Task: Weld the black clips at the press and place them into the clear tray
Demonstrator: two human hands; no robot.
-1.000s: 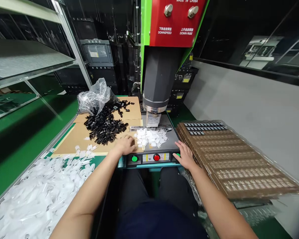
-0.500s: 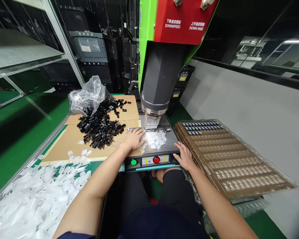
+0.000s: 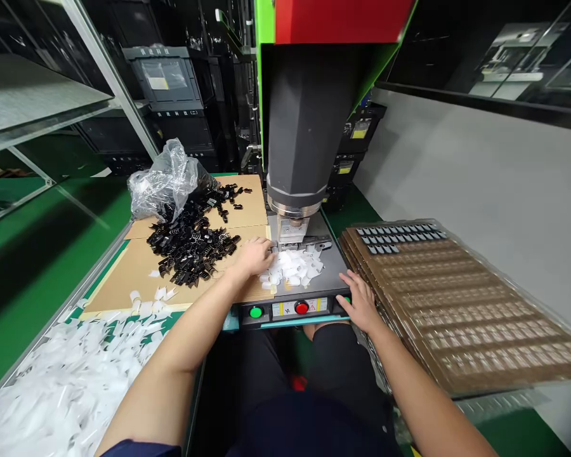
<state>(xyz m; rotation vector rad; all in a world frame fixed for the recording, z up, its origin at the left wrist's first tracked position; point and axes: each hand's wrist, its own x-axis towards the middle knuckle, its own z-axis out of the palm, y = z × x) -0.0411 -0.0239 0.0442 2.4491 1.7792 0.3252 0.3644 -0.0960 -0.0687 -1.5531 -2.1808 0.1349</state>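
Observation:
My left hand is at the left end of the metal fixture on the machine base, beside a heap of small white plastic pieces. Its fingers are curled together, and I cannot make out what is between them. Right above the fixture, the press head has its clear block lowered close to or onto it; contact is hard to judge. Over the green button at the base's right corner rests my right hand, open, fingers spread and holding nothing. A second green button and a red button show in front.
Black plastic clips lie piled on cardboard near a clear plastic bag. Many white pieces cover the lower left. Stacked brown trays stand at right, with dark parts in the top rows. Crates stand behind.
My left hand's fingers have drawn in from spread to curled near the fixture. My right hand stays at the right button. The whole view has shifted slightly.

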